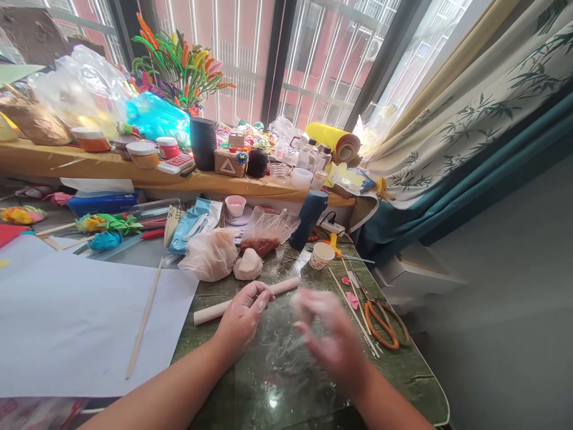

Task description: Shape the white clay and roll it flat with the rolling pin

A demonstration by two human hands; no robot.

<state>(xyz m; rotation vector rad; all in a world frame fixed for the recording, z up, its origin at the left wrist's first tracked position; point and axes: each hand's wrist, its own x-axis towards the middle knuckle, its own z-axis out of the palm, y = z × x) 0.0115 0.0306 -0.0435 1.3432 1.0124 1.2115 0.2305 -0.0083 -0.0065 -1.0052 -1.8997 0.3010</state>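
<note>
My left hand (244, 313) is over the table with thumb and fingers pinched together. Whatever is between the fingertips, if anything, is hidden. White residue marks its fingers. Just behind that hand lies a pale rolling pin (210, 313), partly covered by it. My right hand (329, 334), smeared by motion, is raised a little to the right of the pin's end; its grip cannot be made out. A whitish lump of dough or clay (248, 266) rests beyond the pin, against a plastic bag (210, 254).
White paper (80, 322) with a wooden stick (144, 322) covers the left side. To the right are orange-handled scissors (380, 325), thin sticks (351, 307) and a paper cup (322, 255). Behind stand a dark cylinder (308, 220) and a crowded windowsill (179, 179).
</note>
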